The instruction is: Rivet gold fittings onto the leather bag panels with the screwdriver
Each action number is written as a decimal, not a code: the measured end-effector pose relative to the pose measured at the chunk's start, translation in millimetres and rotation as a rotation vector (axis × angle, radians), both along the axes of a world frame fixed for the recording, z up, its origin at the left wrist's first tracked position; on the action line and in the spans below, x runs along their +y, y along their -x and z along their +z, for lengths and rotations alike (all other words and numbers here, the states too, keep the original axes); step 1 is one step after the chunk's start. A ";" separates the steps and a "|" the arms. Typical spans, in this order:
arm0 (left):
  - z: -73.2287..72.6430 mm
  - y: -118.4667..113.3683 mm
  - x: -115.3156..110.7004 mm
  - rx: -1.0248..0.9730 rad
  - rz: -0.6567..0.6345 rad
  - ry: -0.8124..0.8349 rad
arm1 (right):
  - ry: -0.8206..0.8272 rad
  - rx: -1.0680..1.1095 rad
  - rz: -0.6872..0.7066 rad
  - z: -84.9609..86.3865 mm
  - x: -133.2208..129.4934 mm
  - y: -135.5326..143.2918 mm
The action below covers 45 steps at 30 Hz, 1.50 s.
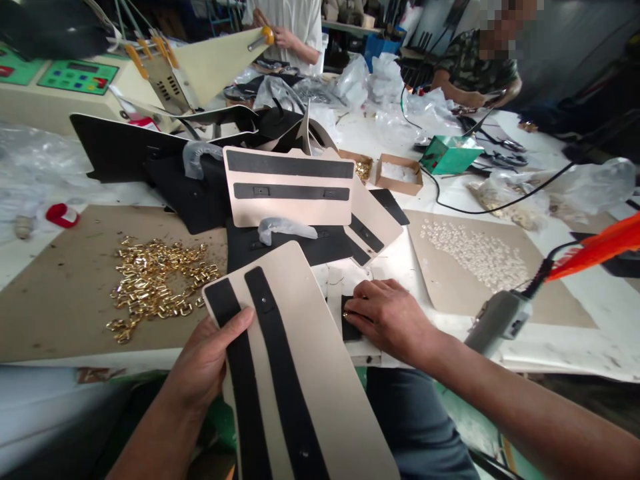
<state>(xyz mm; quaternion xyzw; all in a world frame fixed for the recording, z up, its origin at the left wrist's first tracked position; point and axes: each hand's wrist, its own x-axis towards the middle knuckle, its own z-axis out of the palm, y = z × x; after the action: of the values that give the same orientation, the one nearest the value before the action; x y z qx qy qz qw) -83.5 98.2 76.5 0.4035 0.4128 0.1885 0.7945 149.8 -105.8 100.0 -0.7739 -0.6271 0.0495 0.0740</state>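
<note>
My left hand grips the edge of a beige panel with two black strips across it, thumb on top. Small metal points show on one strip. The panel is tilted and reaches past the table's front edge. At the table edge my right hand is closed, its fingertips pinched over a small black piece. A tiny gold-coloured bit shows at those fingertips; what it is I cannot make out. Behind the held panel, a second beige panel with black strips leans on a pile of black pieces.
Gold metal fittings are heaped on brown board at left. Small clear pieces lie spread on board at right. Nearby are small cardboard boxes, a green box, a grey tool and a black cable. Two people work across the table.
</note>
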 end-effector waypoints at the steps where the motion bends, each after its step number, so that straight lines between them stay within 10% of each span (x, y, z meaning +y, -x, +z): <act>1: -0.1 0.1 0.5 0.002 -0.005 0.000 | 0.000 -0.007 -0.002 -0.2 -0.4 0.5; 16: 36.1 29.8 -46.9 -0.037 -0.089 -0.016 | -0.506 0.332 -0.263 -23.1 -46.3 18.2; 23: 50.4 27.4 -90.3 -0.048 -0.257 -0.029 | -0.433 1.318 -0.386 27.4 -53.7 61.4; 27: 47.8 8.8 -103.9 -0.026 -0.320 -0.086 | -0.303 1.778 -0.404 29.2 -47.6 79.9; 37: 13.6 -9.7 -119.8 0.401 -0.439 -0.921 | -0.366 1.407 -0.494 -26.8 -72.1 88.6; 45: 36.2 -46.5 -100.0 0.472 -0.460 -0.992 | -0.371 1.065 -0.602 -14.1 -52.0 61.3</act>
<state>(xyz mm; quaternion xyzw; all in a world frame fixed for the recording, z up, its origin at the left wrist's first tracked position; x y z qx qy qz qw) -37.0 -1.8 112.7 0.8366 0.3429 0.0873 0.4181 88.5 -157.8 85.9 -0.7599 -0.2576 0.2951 0.5188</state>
